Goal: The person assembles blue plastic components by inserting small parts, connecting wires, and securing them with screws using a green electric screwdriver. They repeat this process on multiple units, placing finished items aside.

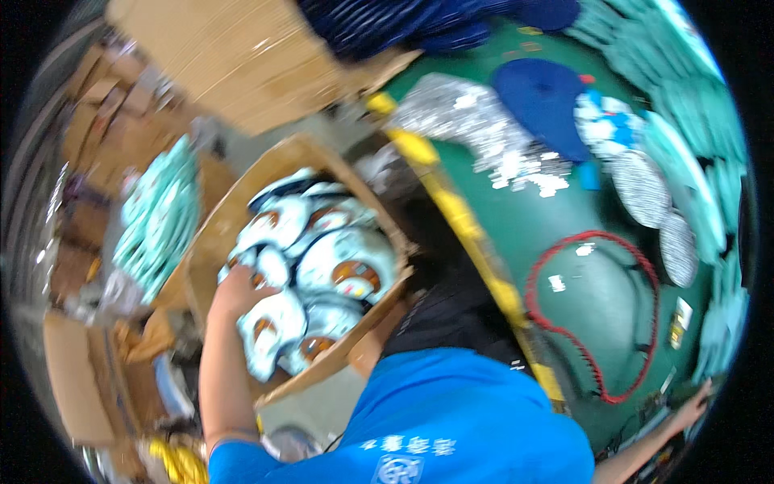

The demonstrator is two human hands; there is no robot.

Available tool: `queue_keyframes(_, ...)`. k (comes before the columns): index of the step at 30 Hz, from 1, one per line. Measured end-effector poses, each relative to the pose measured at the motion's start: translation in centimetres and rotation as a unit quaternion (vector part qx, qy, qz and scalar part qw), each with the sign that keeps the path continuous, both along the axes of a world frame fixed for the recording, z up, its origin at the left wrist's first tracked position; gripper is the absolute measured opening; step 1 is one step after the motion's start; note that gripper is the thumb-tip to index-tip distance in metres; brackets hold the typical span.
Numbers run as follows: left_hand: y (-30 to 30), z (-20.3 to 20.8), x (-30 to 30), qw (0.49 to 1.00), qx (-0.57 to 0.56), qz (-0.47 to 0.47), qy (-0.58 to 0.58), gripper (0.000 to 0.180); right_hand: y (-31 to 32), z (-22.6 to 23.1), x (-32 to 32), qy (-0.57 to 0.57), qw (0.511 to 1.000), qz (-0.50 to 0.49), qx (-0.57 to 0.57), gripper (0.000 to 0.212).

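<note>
My left hand (240, 292) reaches into a cardboard box (211, 218) and touches the pile inside. Its thumb is stretched apart from the fingers, whose tips are partly lost among the pieces. Filling the box are several pale-blue, rounded flat pieces (334, 262) with brown and white patches. At the far right, my right hand (692, 408) is close to the edge of a green-topped table, below stacked teal pieces (720, 323). It is small and blurred, so its finger closure cannot be made out.
On the green table (484, 214) lie a red cord loop (528, 294), a dark-blue disc (536, 93), silvery sheets (459, 109) and grey ovals (641, 189). Yellow edging (455, 214) borders it. A teal bundle (161, 218) and cardboard boxes (76, 379) stand left; a large cardboard sheet (226, 60) is beyond.
</note>
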State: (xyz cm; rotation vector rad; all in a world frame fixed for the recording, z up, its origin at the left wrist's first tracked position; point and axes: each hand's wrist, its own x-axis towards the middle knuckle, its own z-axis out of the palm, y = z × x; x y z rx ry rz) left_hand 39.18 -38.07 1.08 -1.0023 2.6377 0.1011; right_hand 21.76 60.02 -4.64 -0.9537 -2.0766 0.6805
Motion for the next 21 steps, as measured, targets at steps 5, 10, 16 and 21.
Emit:
queue_keyframes(5, 6.1, 3.7, -12.6, 0.963, 0.125, -0.134, 0.200, 0.053, -8.7, 1.9, -1.5, 0.045, 0.915, -0.206, 0.344, 0.071)
queue_keyframes(10, 14.9, 6.3, -31.1, 0.892, 0.184, -0.328, 0.252, 0.047, -19.6, 7.8, -4.7, 0.127, 0.912, 0.096, 0.378, 0.041)
queue_keyframes(16, 26.6, 0.5, -50.6, 0.851, 0.194, -0.369, 0.319, 0.043, -26.0, 11.2, -18.9, -0.020, 0.892, 0.287, 0.348, 0.040)
queue_keyframes(21, 36.1, -2.2, -56.7, 0.945, 0.018, -0.267, 0.189, 0.069, -25.0, 10.5, -26.3, -0.267, 0.874, 0.276, 0.297, 0.027)
